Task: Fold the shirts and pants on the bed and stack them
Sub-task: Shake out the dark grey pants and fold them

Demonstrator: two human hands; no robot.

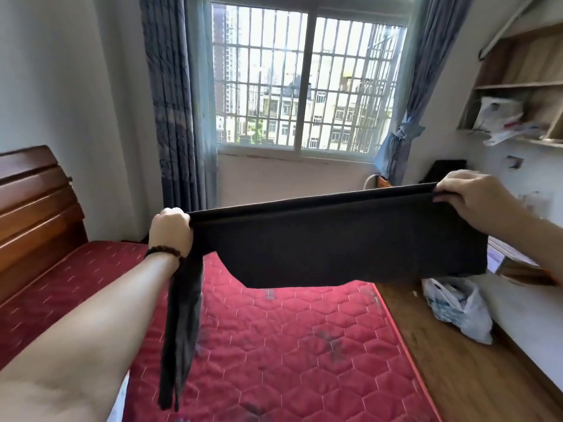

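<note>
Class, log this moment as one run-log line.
left hand: grips black garment | right hand: grips other end | garment: stretched above red mattress | stack: not visible

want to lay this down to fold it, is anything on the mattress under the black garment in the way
Nothing visible blocks it. The black fabric garment hangs stretched in the air between the left hand and the right hand, and the red quilted mattress below it shows only bare surface. The nearest edge is hidden by the left forearm.
</note>
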